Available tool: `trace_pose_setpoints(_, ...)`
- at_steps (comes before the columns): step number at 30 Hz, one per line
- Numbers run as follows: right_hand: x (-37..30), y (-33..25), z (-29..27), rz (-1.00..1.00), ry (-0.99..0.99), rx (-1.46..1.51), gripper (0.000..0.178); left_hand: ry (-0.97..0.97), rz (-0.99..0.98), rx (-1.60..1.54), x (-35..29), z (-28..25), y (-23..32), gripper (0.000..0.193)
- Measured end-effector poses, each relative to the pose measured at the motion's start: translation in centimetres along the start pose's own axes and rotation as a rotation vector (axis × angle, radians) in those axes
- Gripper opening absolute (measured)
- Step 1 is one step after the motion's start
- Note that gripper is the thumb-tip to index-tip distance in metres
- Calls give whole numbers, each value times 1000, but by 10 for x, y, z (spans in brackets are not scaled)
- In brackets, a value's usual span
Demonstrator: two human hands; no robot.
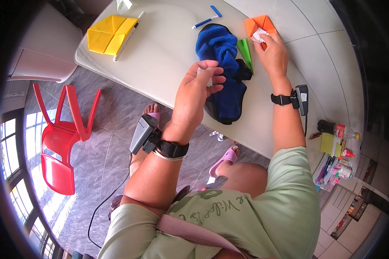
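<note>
My left hand (196, 88) is raised over the blue cloth (229, 99), which has black edging. Its curled fingers hold a small white piece (205, 74), mostly covered, perhaps tissue or paper. At the far right of the table, my right hand (273, 56) pinches a crumpled white piece of paper or tissue (259, 34). That white piece lies against an orange folded paper (262, 23) and touches it. A green folded paper (245, 52) rests between the cloth and my right hand, its lower end beside the cloth's black part.
On the table (160, 47), a yellow folded paper (111, 34) lies beside a white marker (124, 45); a blue razor-shaped tool (207, 18) sits beyond the cloth. Bottles (341, 131) and stationery (333, 170) are at the right. A red chair (62, 138) stands left.
</note>
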State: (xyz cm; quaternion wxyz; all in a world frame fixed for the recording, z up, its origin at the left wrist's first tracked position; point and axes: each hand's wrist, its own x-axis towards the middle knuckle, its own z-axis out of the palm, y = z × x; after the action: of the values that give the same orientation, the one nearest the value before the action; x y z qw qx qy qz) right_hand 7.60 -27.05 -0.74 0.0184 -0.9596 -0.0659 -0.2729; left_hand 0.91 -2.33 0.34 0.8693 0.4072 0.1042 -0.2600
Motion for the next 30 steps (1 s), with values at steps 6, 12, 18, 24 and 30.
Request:
trace_pose_setpoints(6,-3,6,2,43,69,87,8,-2,-8,13,0,1,1,22)
trace_pose_setpoints(12,6,10,-3,210,114,132,9,6,-11,21,0,-1,2,23)
trace_pose_setpoints(18,26,23,3,110,189,48,12,-7,6,3,0,0,1,23)
trace_pose_setpoints(24,34,-17,-7,43,157,191,13,9,17,-2,-1,-3,5,23)
trace_pose_setpoints(30,58,-66,7,-211,-72,336,18,38,43,-28,-5,-9,12,23)
